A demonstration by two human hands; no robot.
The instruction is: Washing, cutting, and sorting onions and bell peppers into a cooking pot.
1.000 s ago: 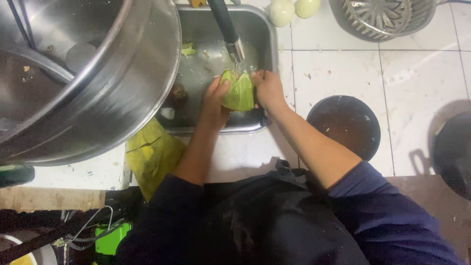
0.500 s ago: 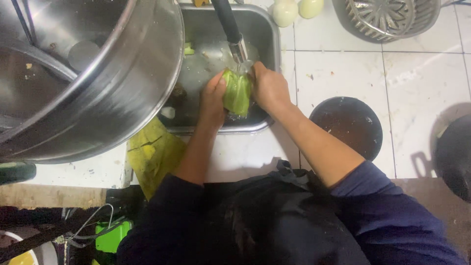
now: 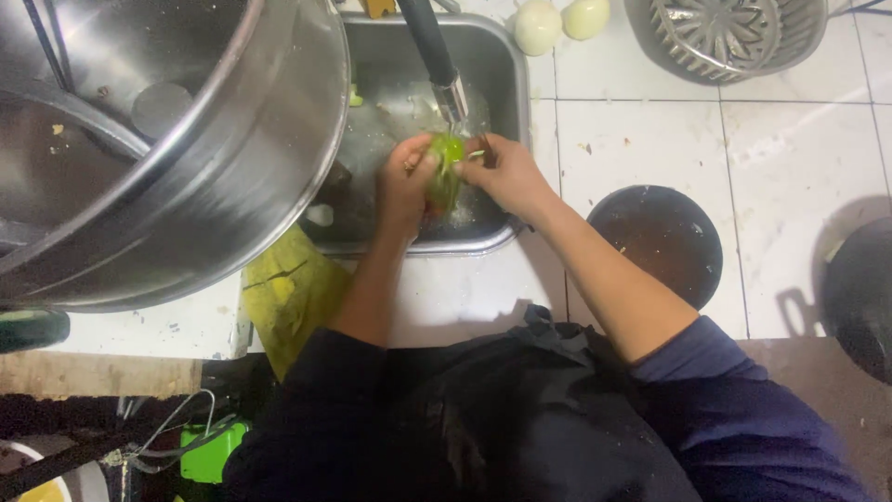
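Both your hands are on the green vegetable [image 3: 444,177], held over the steel sink [image 3: 497,65] right under the tap nozzle [image 3: 452,95]. Your left hand [image 3: 406,186] wraps its left side, fingers curled shut around it; your right hand [image 3: 502,172] pinches the right side, thumb and fingertips closed on the leaf edge. The vegetable sits between the two palms, touching both, with its top end just below the nozzle. The black tap neck [image 3: 426,37] runs up and away from the grip. Left of the grip, a big steel pot [image 3: 232,167] overhangs the sink edge. Below the left forearm, a yellow bag [image 3: 288,293] hangs off the counter edge, crumpled; no label can be made out on it. Right of your right forearm, a round black lid [image 3: 664,242] lies flat on the white tile counter [image 3: 790,177]. Above the grip on the far side of the counter are two pale peeled onions [image 3: 562,20] side by side, and right of them a metal strainer bowl [image 3: 734,33]. A green object [image 3: 214,455] sits low near the floor, too unclear to identify.
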